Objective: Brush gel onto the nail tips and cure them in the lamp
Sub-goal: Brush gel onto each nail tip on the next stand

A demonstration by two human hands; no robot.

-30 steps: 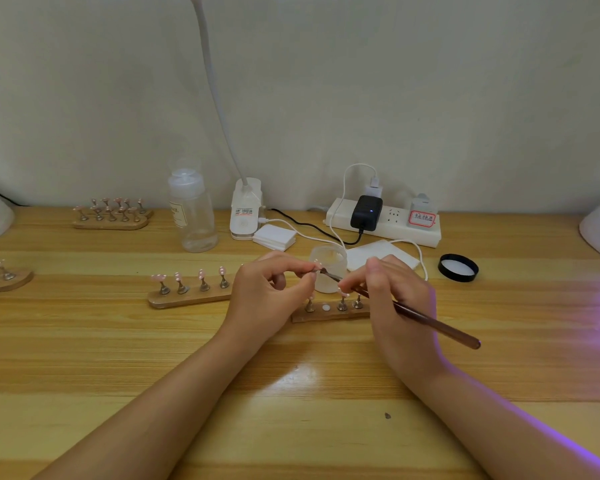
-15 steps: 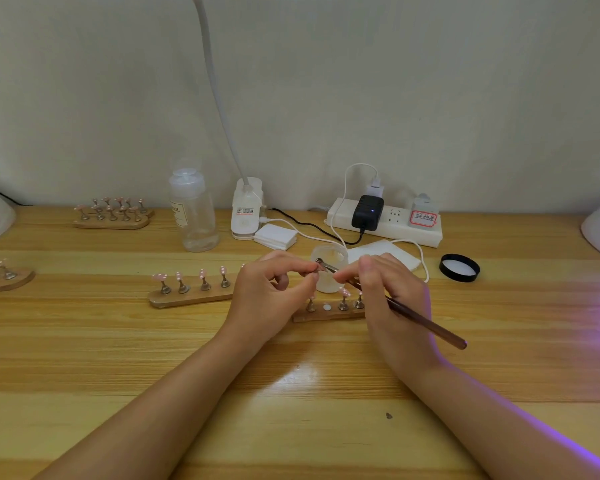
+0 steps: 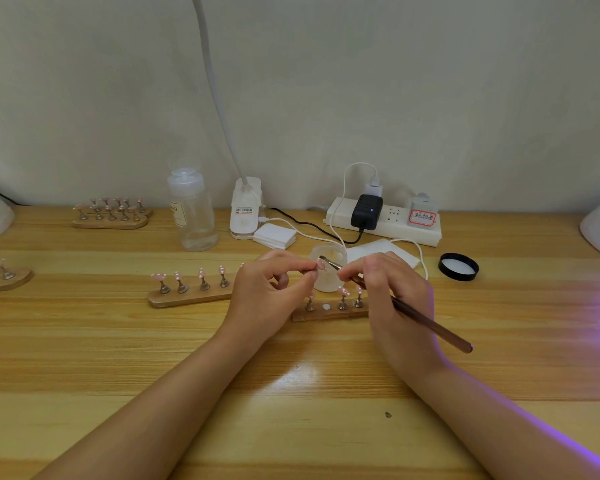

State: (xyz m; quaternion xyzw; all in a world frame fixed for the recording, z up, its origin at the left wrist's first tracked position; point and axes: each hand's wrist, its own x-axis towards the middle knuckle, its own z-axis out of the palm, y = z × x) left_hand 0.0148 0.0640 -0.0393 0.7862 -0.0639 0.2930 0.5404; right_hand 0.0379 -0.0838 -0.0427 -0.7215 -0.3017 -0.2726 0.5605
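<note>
Fingers (image 3: 303, 268) of left hand (image 3: 267, 299) pinch nail tip (image 3: 321, 265); right hand (image 3: 392, 292) grips brush (image 3: 426, 322).

My table (image 3: 84, 341) is pale wood with long grain, varnished enough to throw back a soft glare. The brush (image 3: 430, 323) in my right hand (image 3: 399, 306) has a glossy brown handle with a metallic sheen and a metal ferrule. The tip (image 3: 321, 264) I pinch in my left hand (image 3: 267, 299) is glossy pink plastic. The racks (image 3: 191, 294) are matt wood with shiny metal pegs. The cup (image 3: 328, 271) is frosted, translucent plastic. The bottle (image 3: 193, 216) is clear smooth plastic. The lid (image 3: 459, 266) is glossy black plastic. The pads (image 3: 274, 235) look like soft white matt cotton. The strip (image 3: 383, 223) is smooth white plastic.
</note>
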